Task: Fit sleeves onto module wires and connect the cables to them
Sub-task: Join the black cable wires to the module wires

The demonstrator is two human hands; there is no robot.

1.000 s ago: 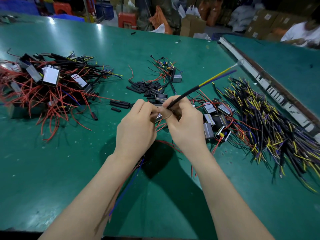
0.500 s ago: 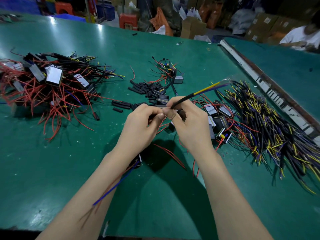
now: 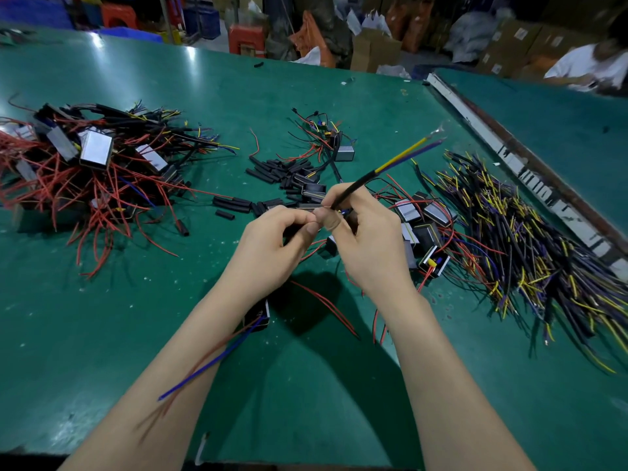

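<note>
A cable end is being joined to a module wire, pinched between both hands above the surface (image 3: pixel 102 334).

The black cable (image 3: pixel 353 188) is held in the curled fingers of the right hand (image 3: pixel 370 246), its yellow and purple cores pointing toward 1 o'clock; the left hand (image 3: pixel 272 253) pinches something small at the joint, hidden by the thumbs. A module (image 3: pixel 257 314) hangs beneath the left wrist, its blue and red wires (image 3: pixel 204 365) trailing toward 7 o'clock. The joint is best kept steady and the cable in line with the wire. Loose sleeves (image 3: pixel 268 171) lie at 12 o'clock, spare cables (image 3: pixel 526 246) at 3 o'clock.
</note>
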